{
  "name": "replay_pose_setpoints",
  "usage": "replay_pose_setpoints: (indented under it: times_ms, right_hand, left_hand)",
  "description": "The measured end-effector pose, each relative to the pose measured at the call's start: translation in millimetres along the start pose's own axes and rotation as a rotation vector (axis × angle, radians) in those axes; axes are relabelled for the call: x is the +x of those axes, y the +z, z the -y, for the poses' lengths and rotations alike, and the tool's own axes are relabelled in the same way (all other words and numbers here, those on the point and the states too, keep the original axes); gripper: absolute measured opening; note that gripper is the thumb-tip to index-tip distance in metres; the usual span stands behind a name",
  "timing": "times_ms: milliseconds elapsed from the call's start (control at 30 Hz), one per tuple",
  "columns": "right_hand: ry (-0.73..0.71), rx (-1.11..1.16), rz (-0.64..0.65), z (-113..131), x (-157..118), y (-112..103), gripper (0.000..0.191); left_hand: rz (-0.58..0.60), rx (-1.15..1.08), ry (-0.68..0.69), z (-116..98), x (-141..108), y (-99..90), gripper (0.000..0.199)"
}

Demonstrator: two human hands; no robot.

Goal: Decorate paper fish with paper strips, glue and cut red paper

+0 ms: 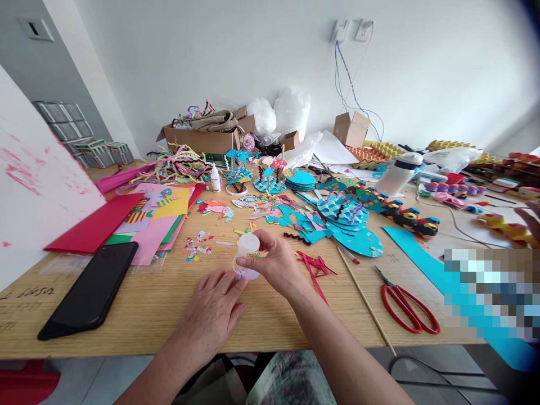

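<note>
My right hand (276, 261) is closed around a small translucent white plastic container (248, 243) with a yellowish label. Under it lies a piece of lilac paper (252, 275), partly covered by the container and my fingers. My left hand (213, 304) rests on the table with its fingers stretched out, the fingertips touching the edge of the lilac paper. Small coloured paper scraps (198, 246) lie to the left, and red paper strips (315, 270) to the right of my right hand.
Red-handled scissors (407, 309) and a thin wooden stick (363, 292) lie at the right. A black phone (90, 289) and coloured paper sheets (97, 222) occupy the left. Blue paper crafts (341, 208) and a glue bottle (215, 179) stand farther back. Another person's hand (529, 219) shows at the right edge.
</note>
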State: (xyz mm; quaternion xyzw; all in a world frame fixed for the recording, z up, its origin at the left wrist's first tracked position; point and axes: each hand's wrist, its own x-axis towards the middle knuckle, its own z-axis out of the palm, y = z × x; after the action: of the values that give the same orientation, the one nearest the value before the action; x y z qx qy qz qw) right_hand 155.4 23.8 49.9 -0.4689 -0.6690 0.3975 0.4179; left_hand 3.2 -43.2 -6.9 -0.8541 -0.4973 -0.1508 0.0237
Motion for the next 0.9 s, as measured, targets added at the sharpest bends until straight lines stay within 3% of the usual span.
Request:
replay_pose_setpoints:
  times_ms: [333, 900]
  right_hand:
    - [-0.001, 0.093, 0.031, 3.0, 1.8, 1.5, 0.021]
    - [-0.049, 0.035, 0.019, 1.5, 5.3, 4.2, 0.018]
  left_hand:
    - [0.012, -0.007, -0.002, 0.3, 0.2, -0.1, 0.041]
    - [0.008, -0.012, -0.003, 1.7, 0.1, 2.0, 0.039]
